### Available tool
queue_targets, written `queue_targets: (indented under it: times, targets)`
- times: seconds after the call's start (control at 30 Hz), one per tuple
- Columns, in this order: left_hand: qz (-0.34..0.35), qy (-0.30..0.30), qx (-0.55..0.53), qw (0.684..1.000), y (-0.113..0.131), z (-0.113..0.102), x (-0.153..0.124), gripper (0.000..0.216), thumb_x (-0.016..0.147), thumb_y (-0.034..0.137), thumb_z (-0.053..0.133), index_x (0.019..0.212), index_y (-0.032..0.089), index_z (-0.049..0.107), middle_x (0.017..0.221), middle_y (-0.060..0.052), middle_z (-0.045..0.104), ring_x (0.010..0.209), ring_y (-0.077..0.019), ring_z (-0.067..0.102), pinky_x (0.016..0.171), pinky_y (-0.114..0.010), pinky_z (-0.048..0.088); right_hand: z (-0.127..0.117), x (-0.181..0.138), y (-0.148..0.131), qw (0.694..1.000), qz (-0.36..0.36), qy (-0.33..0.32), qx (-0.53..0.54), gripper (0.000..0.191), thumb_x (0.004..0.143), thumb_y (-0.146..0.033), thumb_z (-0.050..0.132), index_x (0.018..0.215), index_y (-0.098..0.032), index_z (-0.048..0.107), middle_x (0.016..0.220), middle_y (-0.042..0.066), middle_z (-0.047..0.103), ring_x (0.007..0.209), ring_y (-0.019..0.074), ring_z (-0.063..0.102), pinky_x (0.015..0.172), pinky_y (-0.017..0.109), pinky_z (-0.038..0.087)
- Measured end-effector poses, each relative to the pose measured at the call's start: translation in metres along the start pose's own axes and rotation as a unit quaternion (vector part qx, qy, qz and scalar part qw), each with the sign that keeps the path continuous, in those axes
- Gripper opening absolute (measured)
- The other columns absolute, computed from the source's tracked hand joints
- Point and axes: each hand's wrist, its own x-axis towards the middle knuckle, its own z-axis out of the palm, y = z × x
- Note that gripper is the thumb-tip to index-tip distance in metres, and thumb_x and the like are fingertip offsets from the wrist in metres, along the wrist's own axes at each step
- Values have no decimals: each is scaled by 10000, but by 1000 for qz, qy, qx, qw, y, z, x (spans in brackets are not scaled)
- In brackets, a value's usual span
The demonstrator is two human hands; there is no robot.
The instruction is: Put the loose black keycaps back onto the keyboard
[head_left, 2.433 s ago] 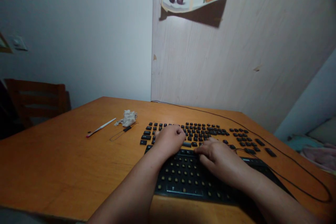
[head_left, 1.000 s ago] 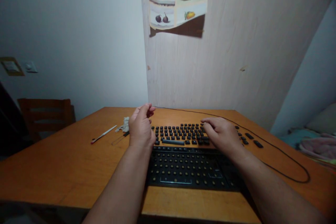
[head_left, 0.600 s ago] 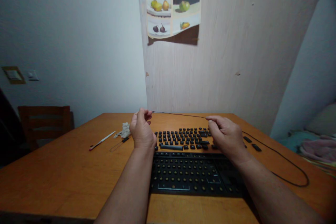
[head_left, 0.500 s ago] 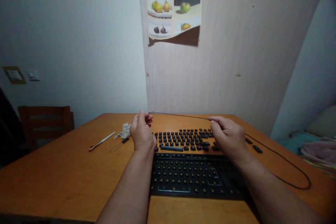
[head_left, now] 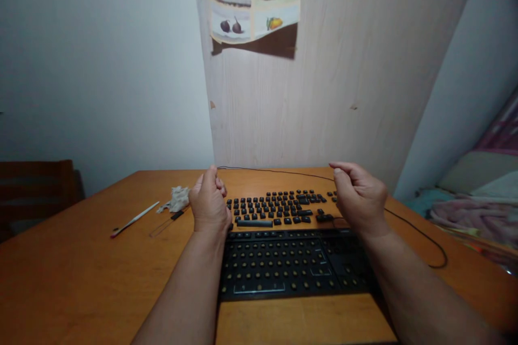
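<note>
A black keyboard base [head_left: 291,272] with its keycaps off lies on the orange table [head_left: 81,275] in front of me. Rows of loose black keycaps [head_left: 275,206] are laid out just behind it, the long space bar [head_left: 254,223] among them. My left hand [head_left: 208,202] hovers at the left end of the keycaps, fingers curled into a loose fist. At the right end of the rows my right hand [head_left: 360,197] is raised, fingers bent down toward the thumb. What either hand holds is hidden.
A crumpled tissue [head_left: 175,198], a thin wire tool [head_left: 165,222] and a white stick-like tool [head_left: 133,220] lie left of the keycaps. The keyboard cable [head_left: 424,240] loops along the back and right. A wooden chair [head_left: 36,183] stands far left, bedding [head_left: 469,215] right.
Both hands have lifted off the keycaps and keyboard and drawn apart to the ends of the rows. The view has swung up and slightly right.
</note>
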Motion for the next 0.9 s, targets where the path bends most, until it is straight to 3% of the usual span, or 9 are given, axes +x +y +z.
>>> queue_targets:
  times: [0.2,0.43,0.9]
  targets:
    - [-7,-11,2,1000,0,2,-2,398,736,364,687,568,206,363,473,90,338,386,-52,278,401,-218,231,-3,8,3,999,14,37,-14,297,880,-318,526,991,-171,760,634,7,651,545,147,544,556,270,431]
    - [-17,-14,10,1000,-7,-1,0,404,741,354,689,555,206,363,453,91,337,377,-56,279,403,-227,229,-2,9,6,999,15,30,6,287,872,-317,543,981,-169,763,683,23,679,596,157,579,588,277,440]
    - [-52,-15,24,998,-12,-3,2,412,746,399,676,570,216,352,428,99,327,359,-58,273,397,-219,229,-1,8,10,999,24,27,-4,309,875,-338,529,998,-177,763,583,-14,600,518,139,508,541,265,405]
